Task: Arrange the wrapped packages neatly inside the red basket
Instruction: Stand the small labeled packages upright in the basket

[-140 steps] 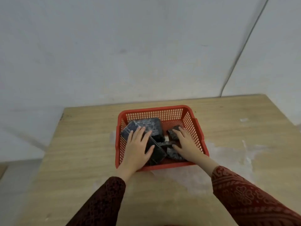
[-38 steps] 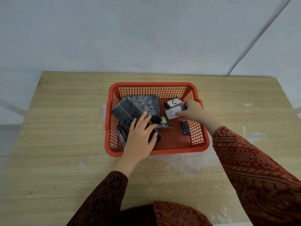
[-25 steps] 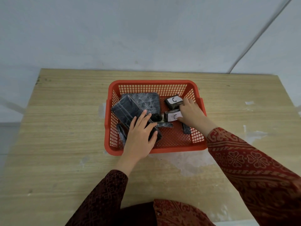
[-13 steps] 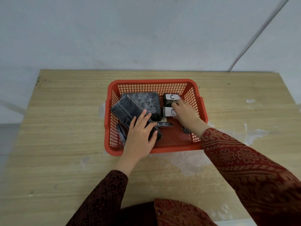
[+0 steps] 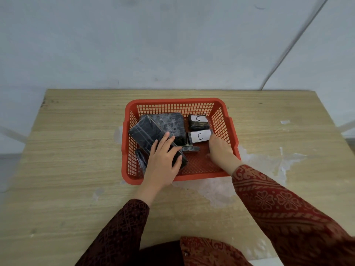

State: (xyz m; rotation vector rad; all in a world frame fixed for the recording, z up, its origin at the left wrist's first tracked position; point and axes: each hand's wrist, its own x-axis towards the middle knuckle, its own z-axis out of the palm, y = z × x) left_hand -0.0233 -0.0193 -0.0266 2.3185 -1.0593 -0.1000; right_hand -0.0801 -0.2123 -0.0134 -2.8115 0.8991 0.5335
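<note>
The red basket (image 5: 172,101) stands mid-table. A long black wrapped package (image 5: 148,133) lies tilted across its left half, over a wider black package (image 5: 173,121). My left hand (image 5: 163,162) rests flat on the long one, fingers spread. Two small packages with white "C" labels sit in a column at the back right, the far one (image 5: 197,120) and the near one (image 5: 199,136). A thin dark piece (image 5: 191,148) lies mid-basket, another (image 5: 140,160) by the left wall. My right hand (image 5: 219,150) is down in the near right part, one fingertip by the near labelled package, the other fingers curled under and hidden.
The wooden table (image 5: 76,150) has pale worn patches (image 5: 217,191) in front of and right of the basket. A grey wall (image 5: 172,45) rises just behind the table's far edge. My patterned dark red sleeves cover the lower frame.
My right hand set the second labelled package behind the first one's near side, then drew back toward me into the basket's near right part. My left hand stayed on the long package.
</note>
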